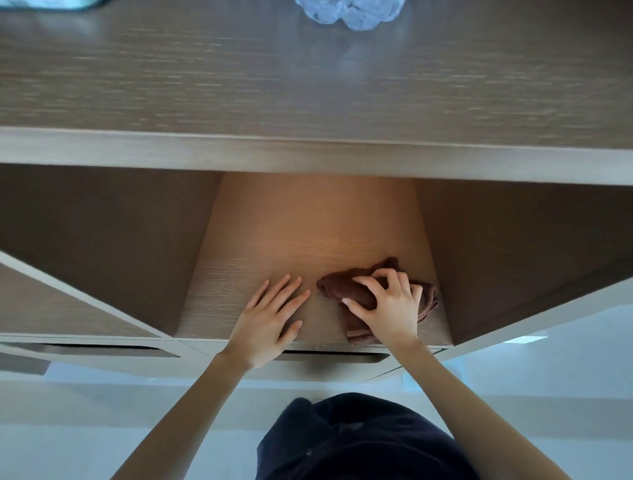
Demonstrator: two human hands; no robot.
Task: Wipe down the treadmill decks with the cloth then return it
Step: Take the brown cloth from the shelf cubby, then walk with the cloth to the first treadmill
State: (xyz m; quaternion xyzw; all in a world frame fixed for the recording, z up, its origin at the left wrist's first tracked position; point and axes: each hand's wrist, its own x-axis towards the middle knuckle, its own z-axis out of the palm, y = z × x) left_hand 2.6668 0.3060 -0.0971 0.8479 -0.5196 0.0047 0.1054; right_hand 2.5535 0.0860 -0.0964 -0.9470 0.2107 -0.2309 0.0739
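Observation:
A dark brown cloth [346,289] lies bunched on the wooden shelf floor [274,246] of an open cabinet compartment, toward its right side. My right hand [387,305] is on top of the cloth with curled fingers gripping it. To its left, my left hand [270,315] rests flat on the shelf with fingers spread and straight, holding nothing. No treadmill is in view.
A wooden countertop [239,78] spans the upper view, with a crumpled clear plastic bag [346,12] at its far edge and something teal [51,3] at the top left. Cabinet side walls [513,257] flank the compartment. Pale floor shows below, with my dark clothing [359,442].

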